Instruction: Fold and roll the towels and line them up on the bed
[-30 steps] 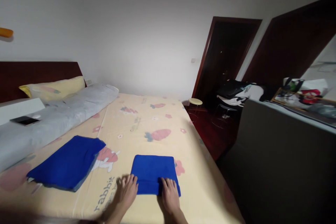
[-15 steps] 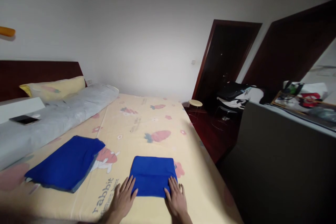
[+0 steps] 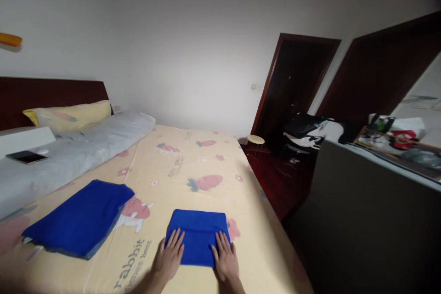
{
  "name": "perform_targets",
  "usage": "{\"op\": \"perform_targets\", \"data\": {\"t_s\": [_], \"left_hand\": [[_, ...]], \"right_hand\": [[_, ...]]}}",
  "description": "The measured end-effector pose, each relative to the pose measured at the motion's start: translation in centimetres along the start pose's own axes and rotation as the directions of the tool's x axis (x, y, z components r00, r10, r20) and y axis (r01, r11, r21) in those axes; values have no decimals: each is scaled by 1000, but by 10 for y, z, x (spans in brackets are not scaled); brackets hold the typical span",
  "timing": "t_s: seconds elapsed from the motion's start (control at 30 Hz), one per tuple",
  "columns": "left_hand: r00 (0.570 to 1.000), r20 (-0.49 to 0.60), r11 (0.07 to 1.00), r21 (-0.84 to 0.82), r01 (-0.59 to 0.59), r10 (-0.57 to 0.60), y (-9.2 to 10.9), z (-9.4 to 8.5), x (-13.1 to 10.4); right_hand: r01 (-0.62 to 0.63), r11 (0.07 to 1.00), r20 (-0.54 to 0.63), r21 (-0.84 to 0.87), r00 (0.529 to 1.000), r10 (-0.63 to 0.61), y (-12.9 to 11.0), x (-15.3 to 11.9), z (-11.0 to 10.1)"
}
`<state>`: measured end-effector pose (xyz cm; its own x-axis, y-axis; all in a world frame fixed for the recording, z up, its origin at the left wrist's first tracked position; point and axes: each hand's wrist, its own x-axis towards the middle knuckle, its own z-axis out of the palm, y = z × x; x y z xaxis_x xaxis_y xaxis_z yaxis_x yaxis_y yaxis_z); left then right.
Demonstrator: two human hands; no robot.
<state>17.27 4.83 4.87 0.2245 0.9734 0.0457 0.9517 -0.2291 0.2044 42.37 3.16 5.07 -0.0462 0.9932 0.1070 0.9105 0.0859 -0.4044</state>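
A folded blue cloth (image 3: pixel 198 234) lies flat on the bed, near its front edge. My left hand (image 3: pixel 169 255) rests on the cloth's left side, fingers spread, palm down. On the right side of the same cloth lies my right hand (image 3: pixel 225 256), its fingers also stretched out. Neither hand grips anything. Further left, a second blue cloth (image 3: pixel 81 218) with a grey underside showing at its edge is spread on the sheet, touched by neither hand.
The bed (image 3: pixel 206 161) has a printed yellow sheet. A grey rolled quilt (image 3: pixel 99 142), a yellow pillow (image 3: pixel 79 117) and a phone (image 3: pixel 27 156) are at the left. Right of the bed stand a round stool (image 3: pixel 255 139) and a dark cabinet (image 3: pixel 365 211).
Both hands have shifted slightly inward and further onto the folded cloth. The whole view has turned a little, so the cloths appear slightly lower and further left.
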Motion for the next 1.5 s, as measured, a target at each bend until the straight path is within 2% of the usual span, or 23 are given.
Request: {"op": "perform_targets", "data": {"t_s": [0.1, 0.2, 0.23, 0.3, 0.37, 0.43, 0.5, 0.6, 0.67, 0.73, 0.83, 0.9, 1.0, 1.07, 1.1, 1.2, 1.27, 1.4, 1.5], "left_hand": [[996, 7, 994, 57, 90, -91, -12, -11, 3], [995, -53, 993, 86, 84, -79, 1, -8, 3], [995, -89, 996, 83, 44, -36, 10, -4, 2], [979, -154, 990, 69, -123, 132, 27, 6, -1], [941, -186, 959, 56, -279, 284, 39, 16, -6], [929, -172, 945, 40, -324, 326, 39, 21, -12], [958, -132, 967, 13, -256, 255, 27, 19, -19], [995, -44, 996, -26, -90, 89, -3, 8, -26], [1000, 3, 999, -38, -1, 1, -20, -1, -29], [998, 42, 998, -46, 38, -36, -29, -8, -30], [999, 35, 999, -27, 30, -29, -26, -14, -28], [998, -65, 1000, 8, -3, 3, -19, -15, -28], [960, -209, 982, 71, -177, 188, -18, -8, -34], [924, -245, 955, 113, -274, 294, -28, 0, -40], [917, -257, 951, 128, -282, 306, -36, 4, -43], [927, -267, 963, 129, -235, 263, -60, 11, -50], [942, -227, 968, 96, -231, 247, -68, 7, -49], [972, -143, 983, 13, -185, 185, -57, -21, -41], [988, -102, 993, -24, -117, 114, -42, -42, -37]], "right_hand": [[-60, 998, -48, -32, 997, 58, 20, 6, 2], [-27, 997, -130, -66, 991, 18, 15, 6, 10], [16, 997, -166, -73, 986, -28, 8, 4, 13], [170, 982, -199, -78, 963, -183, -7, -2, 16], [328, 942, -159, -71, 929, -335, -20, -10, 18], [371, 926, -101, -62, 921, -376, -23, -17, 16], [307, 950, -72, -59, 948, -310, -15, -22, 11], [182, 983, -28, -26, 983, -182, 8, -26, 0], [124, 992, 19, 10, 992, -125, 21, -28, -7], [88, 995, 57, 36, 994, -90, 27, -28, -12], [83, 996, 64, 33, 994, -85, 23, -27, -15], [123, 992, 16, 6, 992, -123, 19, -28, -15], [233, 972, -66, -42, 970, -236, 23, -33, -13], [299, 952, -82, -68, 949, -304, 36, -39, -9], [318, 945, -84, -80, 942, -324, 44, -42, -8], [321, 942, -103, -99, 938, -331, 64, -49, -3], [306, 948, -137, -88, 939, -316, 66, -50, -3], [220, 976, -189, 1, 958, -216, 41, -43, -20], [108, 993, -133, 49, 986, -100, 20, -40, -39]]}}
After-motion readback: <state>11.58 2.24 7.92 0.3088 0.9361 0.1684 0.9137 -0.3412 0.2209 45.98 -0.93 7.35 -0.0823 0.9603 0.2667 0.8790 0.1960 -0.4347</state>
